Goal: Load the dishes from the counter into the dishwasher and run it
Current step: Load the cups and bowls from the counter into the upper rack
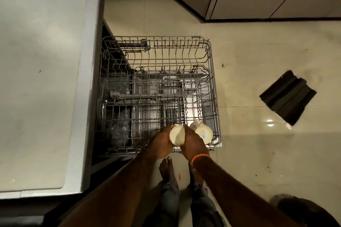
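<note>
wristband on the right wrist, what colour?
Orange, a thin band just below the right hand; head view, the only one.

Bare forearms, orange band (200, 157) on the right wrist, dark trousers (202, 206), bare feet (167, 168).

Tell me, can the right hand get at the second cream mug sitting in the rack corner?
Probably yes. The right hand lies right beside the second mug, with nothing between them, but its fingers already help hold the first mug along with the left hand.
</note>
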`<control>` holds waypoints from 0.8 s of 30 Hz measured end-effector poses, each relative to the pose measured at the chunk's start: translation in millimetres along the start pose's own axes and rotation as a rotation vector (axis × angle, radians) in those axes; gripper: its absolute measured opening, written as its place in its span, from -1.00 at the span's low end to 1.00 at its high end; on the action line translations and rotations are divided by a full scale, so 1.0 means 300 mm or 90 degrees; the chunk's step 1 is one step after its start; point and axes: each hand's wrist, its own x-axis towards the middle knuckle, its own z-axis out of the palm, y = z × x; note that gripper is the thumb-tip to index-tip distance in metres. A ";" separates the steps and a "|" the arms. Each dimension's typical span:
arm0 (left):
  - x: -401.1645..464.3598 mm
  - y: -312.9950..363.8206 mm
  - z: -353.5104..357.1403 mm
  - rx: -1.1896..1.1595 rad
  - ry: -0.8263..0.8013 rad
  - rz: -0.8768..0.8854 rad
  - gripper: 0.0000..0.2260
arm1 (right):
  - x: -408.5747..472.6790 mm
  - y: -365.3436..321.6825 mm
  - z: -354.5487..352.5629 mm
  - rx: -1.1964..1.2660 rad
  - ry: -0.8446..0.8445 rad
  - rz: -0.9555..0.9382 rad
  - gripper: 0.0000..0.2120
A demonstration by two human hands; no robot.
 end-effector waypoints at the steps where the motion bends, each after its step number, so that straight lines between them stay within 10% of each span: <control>1: -0.001 0.002 -0.001 -0.005 -0.006 -0.001 -0.45 | 0.003 -0.007 0.000 -0.024 -0.012 0.007 -0.19; 24: -0.134 0.068 -0.063 0.198 0.064 -0.047 -0.28 | -0.094 -0.029 -0.160 -0.254 0.112 -0.192 -0.42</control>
